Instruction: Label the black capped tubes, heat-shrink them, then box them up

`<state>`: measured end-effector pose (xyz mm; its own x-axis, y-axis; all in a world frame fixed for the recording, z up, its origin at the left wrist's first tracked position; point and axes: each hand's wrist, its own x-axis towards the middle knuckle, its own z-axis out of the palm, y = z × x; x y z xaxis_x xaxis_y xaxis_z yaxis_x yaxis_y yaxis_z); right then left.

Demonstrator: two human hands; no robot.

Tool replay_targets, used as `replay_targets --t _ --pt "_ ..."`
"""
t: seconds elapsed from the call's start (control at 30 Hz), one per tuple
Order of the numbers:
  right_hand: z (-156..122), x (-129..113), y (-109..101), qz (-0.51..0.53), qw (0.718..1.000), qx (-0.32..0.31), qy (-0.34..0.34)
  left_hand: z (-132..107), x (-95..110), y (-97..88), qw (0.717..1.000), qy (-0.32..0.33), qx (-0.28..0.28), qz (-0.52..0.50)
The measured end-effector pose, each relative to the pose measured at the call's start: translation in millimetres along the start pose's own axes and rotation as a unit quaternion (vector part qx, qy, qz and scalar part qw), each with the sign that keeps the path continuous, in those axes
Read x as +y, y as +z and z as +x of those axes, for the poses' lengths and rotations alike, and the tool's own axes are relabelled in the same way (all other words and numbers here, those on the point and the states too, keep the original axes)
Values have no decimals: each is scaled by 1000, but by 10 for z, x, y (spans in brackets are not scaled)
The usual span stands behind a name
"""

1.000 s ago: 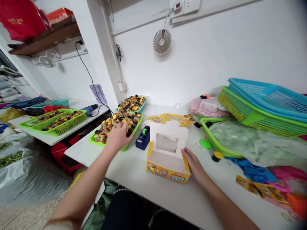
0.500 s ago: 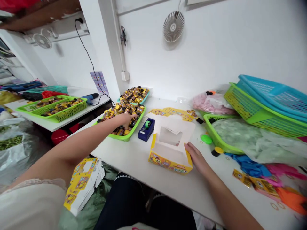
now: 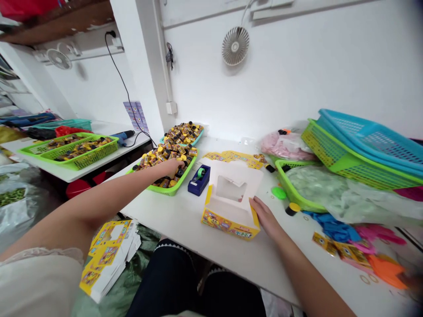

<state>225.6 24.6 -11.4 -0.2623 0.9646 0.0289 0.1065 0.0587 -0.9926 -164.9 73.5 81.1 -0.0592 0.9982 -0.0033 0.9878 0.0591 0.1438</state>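
Note:
My left hand [image 3: 172, 167] reaches into a green basket [image 3: 170, 191] heaped with small brown jars [image 3: 155, 158] with yellow or black lids. Its fingers dip among the jars, so their grip is hidden. My right hand [image 3: 265, 216] is closed on the right side wall of a yellow printed cardboard box [image 3: 228, 224]. The box stands upright on the table, its white windowed lid [image 3: 231, 187] raised at the back. Between basket and box sits a blue tape dispenser [image 3: 199, 180] with green tape.
Stacked blue and green baskets [image 3: 360, 154] stand at the right, behind a green basket [image 3: 297, 200] holding a plastic bag. A lidded jar [image 3: 292, 208] and coloured pieces [image 3: 337, 226] lie nearby. Flat printed cartons [image 3: 109, 255] are piled below the table's left edge. Another jar-filled basket [image 3: 200, 140] is behind.
The camera view has shifted slightly, moving the scene a little left. My left hand stays in the jars, its fingers a bit lower among them. My right hand keeps holding the box.

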Motion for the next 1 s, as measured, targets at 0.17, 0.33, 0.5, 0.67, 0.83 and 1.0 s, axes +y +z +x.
replay_targets --t 0.17,0.33,0.5,0.67,0.83,1.0 --pt "13 19 -7 -9 1000 -1 -6 20 -15 -196 998 26 -19 56" --pt "35 60 -29 -12 1000 -11 -6 -153 51 -705 997 38 31 64" --pt "31 58 -24 -8 999 -39 -4 -762 630 -870 978 177 85 -78" --pt "-1 50 -28 -20 998 -61 -10 -1039 1505 -223 909 386 -91 -124" --pt "-34 60 -84 -50 995 -79 -22 -924 1870 292 902 375 -213 -8" --pt "1 61 -116 -64 993 -91 -39 -982 1862 260 891 375 -257 -3"
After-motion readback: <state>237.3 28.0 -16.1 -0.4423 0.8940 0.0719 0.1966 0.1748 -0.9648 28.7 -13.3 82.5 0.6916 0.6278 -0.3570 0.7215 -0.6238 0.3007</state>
